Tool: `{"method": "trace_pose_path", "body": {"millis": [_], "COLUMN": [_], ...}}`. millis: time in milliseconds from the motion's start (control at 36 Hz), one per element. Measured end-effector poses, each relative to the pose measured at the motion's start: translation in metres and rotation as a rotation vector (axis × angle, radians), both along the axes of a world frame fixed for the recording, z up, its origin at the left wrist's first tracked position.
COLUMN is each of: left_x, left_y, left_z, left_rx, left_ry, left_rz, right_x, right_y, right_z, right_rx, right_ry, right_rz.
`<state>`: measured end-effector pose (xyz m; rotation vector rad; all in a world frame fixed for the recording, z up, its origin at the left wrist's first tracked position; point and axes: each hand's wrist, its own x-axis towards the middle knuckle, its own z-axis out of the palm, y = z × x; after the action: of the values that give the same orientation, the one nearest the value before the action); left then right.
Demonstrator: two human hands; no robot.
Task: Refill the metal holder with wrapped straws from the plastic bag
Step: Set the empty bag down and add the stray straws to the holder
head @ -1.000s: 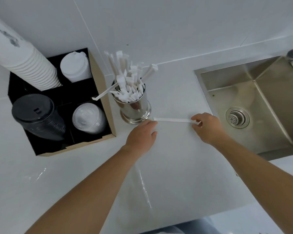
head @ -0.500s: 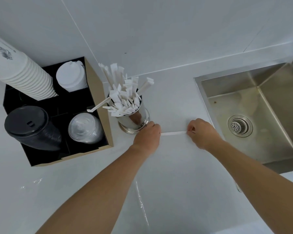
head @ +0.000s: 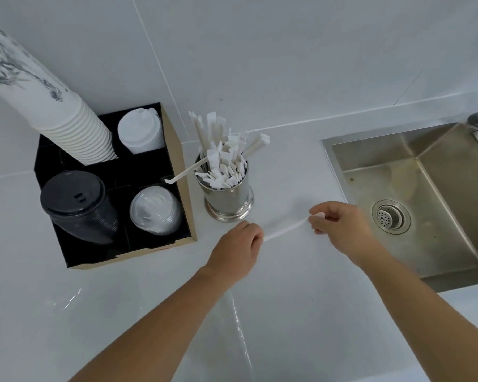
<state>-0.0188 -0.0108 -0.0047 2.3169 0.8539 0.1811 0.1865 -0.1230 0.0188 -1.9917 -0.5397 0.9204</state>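
Observation:
A shiny metal holder [head: 228, 201] stands on the white counter, packed with several white wrapped straws [head: 224, 166] that fan out at the top. One wrapped straw [head: 286, 229] is held just in front of the holder, slightly blurred, tilted up to the right. My left hand [head: 236, 250] pinches its left end and my right hand [head: 340, 230] pinches its right end. A clear plastic bag [head: 239, 329] lies flat on the counter between my forearms, barely visible.
A cardboard box [head: 181, 172] left of the holder has black compartments with stacked white paper cups [head: 47, 97], white lids [head: 141, 132], black lids [head: 78, 205] and clear lids [head: 155, 209]. A steel sink [head: 414, 194] is set in the counter at right.
Both hands have come slightly toward me with the single straw. Its right end has risen, so it now slants instead of lying level beside the holder's base.

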Motion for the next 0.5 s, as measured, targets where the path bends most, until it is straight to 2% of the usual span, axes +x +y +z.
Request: {"method": "trace_pose_path", "body": {"millis": [250, 417, 500], "left_x": [-0.045, -0.063, -0.068], "left_y": [0.001, 0.016, 0.028], "left_z": [0.059, 0.087, 0.104], "left_rx": [0.033, 0.132, 0.175], "left_ry": [-0.259, -0.371, -0.419], "left_rz": [0.071, 0.102, 0.132], "right_x": [-0.038, -0.066, -0.078], "right_y": [0.018, 0.038, 0.051], "right_z": [0.075, 0.135, 0.161], "right_rx": [0.357, 0.53, 0.574], "right_ry": [0.138, 0.083, -0.018], "right_rz": [-0.053, 0.01, 0.087]}}
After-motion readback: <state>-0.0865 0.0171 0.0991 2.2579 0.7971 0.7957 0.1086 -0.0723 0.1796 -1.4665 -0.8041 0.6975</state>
